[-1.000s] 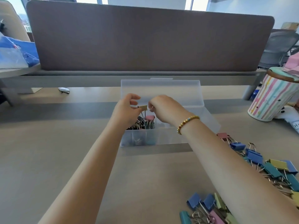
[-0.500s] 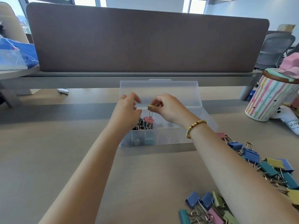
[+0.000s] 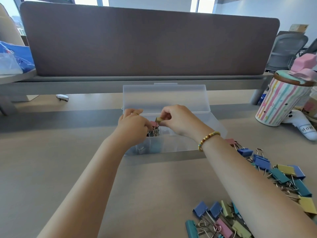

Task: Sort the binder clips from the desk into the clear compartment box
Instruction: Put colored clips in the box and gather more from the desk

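Note:
A clear compartment box (image 3: 180, 145) stands open at mid-desk, its lid (image 3: 164, 97) raised behind it. Both hands hover over its left compartment, where several clips are stacked. My right hand (image 3: 178, 121) pinches a small olive-yellow binder clip (image 3: 159, 119). My left hand (image 3: 133, 125) has its fingers curled at a pink binder clip (image 3: 153, 124) standing on the stack; the fingertips are hidden. Several loose coloured binder clips (image 3: 267, 166) lie on the desk to the right, and another pile of clips (image 3: 221, 220) lies at the bottom right.
A brown partition panel (image 3: 149, 42) closes off the desk's far side. A striped cylindrical container (image 3: 281, 103) with a pink cap on it and a white plush toy (image 3: 303, 126) stand at the right. A small shiny object (image 3: 62, 97) lies at the far left.
Both hands have dropped lower toward the left compartment. The olive-yellow clip stays pinched in my right hand and now sits just above the pink clip.

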